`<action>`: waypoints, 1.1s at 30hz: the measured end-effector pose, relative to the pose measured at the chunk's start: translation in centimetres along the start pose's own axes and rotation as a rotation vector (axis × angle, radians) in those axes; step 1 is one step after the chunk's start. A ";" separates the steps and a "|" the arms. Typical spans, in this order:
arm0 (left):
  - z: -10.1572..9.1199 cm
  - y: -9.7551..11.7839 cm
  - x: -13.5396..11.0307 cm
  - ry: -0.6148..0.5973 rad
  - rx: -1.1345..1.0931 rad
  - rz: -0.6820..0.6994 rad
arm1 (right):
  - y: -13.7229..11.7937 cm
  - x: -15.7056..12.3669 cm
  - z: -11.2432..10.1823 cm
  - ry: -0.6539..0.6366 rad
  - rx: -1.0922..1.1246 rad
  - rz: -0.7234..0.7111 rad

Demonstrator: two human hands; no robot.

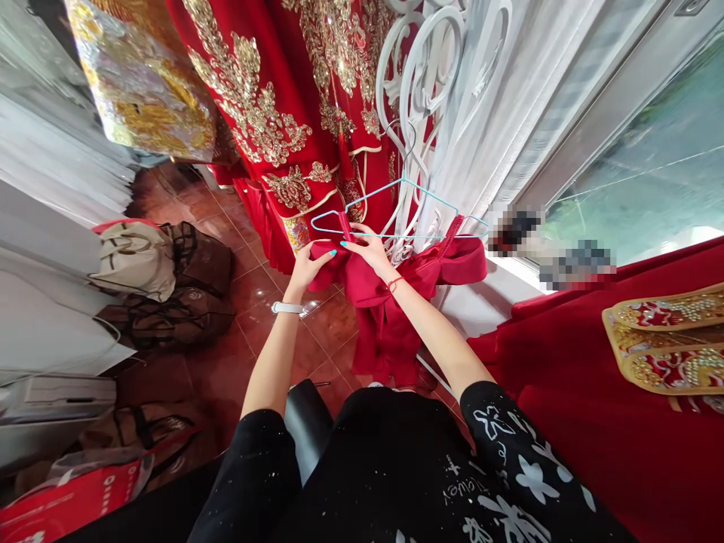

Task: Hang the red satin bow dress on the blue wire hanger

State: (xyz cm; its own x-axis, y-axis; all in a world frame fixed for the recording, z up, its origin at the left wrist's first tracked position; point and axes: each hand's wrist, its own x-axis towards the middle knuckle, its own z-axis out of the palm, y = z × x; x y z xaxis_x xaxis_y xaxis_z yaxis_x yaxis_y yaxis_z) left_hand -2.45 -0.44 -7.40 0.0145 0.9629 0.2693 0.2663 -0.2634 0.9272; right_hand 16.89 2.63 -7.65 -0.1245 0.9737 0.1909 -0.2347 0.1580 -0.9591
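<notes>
A plain red dress (pixel 380 332) with narrow straps and puffed off-shoulder sleeves hangs from a light blue wire hanger (pixel 403 180). The hanger's hook is up by the white scrollwork. My left hand (pixel 310 268) has its fingers closed on the edge of the dress's left sleeve, thumb on top. Beside it, my right hand (pixel 369 250) pinches the dress at the base of the left strap (pixel 345 225). Some of its fingertips are hidden behind the fabric. The right strap (pixel 451 235) lies over the other end of the hanger, untouched.
Red gowns with gold embroidery (pixel 265 113) hang close ahead. White metal scrollwork (pixel 433 64) stands before a pale curtain (pixel 509 128). Bags (pixel 195 264) sit on the red tiled floor (pixel 254 302) at left. More red embroidered clothing (pixel 543 377) lies at right, by a window (pixel 650 151).
</notes>
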 end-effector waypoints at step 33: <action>2.8 9.6 5.9 -0.408 0.494 0.331 | -0.9 -2.0 -3.3 0.080 -0.196 0.046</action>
State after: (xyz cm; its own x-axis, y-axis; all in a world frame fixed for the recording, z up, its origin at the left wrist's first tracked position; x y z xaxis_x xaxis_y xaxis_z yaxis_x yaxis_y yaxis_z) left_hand 2.91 2.91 2.35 0.5033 0.8074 0.3079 0.5886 -0.5812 0.5619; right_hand 20.48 1.09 -7.86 -0.0517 0.9893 0.1366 -0.0374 0.1348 -0.9902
